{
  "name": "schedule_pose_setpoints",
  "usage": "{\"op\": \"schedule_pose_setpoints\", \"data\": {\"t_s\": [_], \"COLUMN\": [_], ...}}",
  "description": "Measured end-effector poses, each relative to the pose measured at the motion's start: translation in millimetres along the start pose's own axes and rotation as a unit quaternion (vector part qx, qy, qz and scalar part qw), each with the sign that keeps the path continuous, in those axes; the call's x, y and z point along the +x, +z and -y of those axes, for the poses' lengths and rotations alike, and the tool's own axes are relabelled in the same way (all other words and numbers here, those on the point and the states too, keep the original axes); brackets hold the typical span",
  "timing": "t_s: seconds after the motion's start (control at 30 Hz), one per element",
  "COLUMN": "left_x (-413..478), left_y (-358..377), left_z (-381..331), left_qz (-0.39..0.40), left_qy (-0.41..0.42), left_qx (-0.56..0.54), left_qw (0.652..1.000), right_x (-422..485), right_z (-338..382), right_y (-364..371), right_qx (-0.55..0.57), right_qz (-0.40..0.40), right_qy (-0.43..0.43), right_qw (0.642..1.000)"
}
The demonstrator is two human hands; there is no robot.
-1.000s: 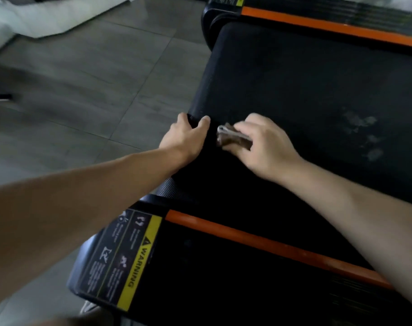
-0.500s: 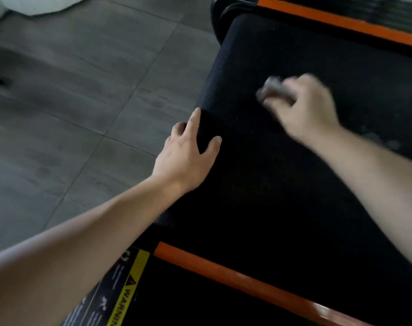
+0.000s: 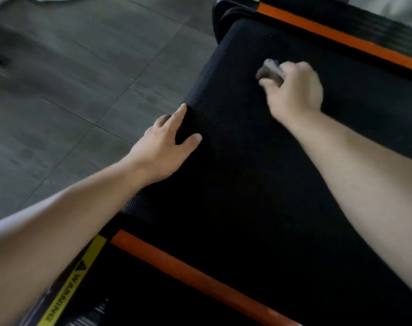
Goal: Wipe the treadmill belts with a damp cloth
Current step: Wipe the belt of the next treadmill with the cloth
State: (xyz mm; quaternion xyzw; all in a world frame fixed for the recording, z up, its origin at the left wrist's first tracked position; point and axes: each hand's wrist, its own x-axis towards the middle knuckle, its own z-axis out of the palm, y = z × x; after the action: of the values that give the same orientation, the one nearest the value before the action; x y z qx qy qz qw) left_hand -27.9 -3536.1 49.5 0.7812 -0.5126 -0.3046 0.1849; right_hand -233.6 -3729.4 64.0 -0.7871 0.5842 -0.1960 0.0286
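Grey floor tiles (image 3: 70,95) upper left; left hand (image 3: 163,149), fingers flat, steadies belt (image 3: 247,172) while right hand (image 3: 294,90) grips cloth (image 3: 269,69) for wiping.

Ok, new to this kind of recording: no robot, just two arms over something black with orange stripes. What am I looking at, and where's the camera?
A person does the work, and the single camera sits on their head, looking forward and down, so you see their own arms. The black surface is a treadmill belt, with an orange strip along its near side and a yellow warning label at lower left. The left hand rests open on the belt's edge, next to the grey tiled floor. The right hand grips a small bunched cloth over the belt; it is blurred, so probably mid-wipe.
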Motion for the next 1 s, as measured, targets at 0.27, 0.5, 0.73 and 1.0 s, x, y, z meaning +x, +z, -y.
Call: {"op": "schedule_pose_setpoints", "data": {"t_s": [0.27,0.5,0.73,1.0], "left_x": [-4.9,1.2,1.8,12.9], "left_y": [1.2,4.3,-18.0,-28.2], "left_z": [-7.1,1.7,20.3,64.1], "left_qz": [-0.016,-0.017,0.069,0.193], "left_qy": [0.005,0.025,0.012,-0.043], "left_qx": [0.022,0.015,-0.099,-0.311], "left_qw": [1.000,0.999,0.993,0.930], "right_x": [-105.2,-129.3,-155.2,-120.1], "right_z": [12.7,25.5,39.2,102.1], "right_y": [-23.2,-18.9,-30.5,7.8], "right_qx": [0.100,0.085,0.166,0.105], "right_qz": [0.073,0.043,0.130,0.045], "right_qy": [-0.216,-0.162,-0.323,-0.218], "right_qw": [0.968,0.982,0.923,0.969]}}
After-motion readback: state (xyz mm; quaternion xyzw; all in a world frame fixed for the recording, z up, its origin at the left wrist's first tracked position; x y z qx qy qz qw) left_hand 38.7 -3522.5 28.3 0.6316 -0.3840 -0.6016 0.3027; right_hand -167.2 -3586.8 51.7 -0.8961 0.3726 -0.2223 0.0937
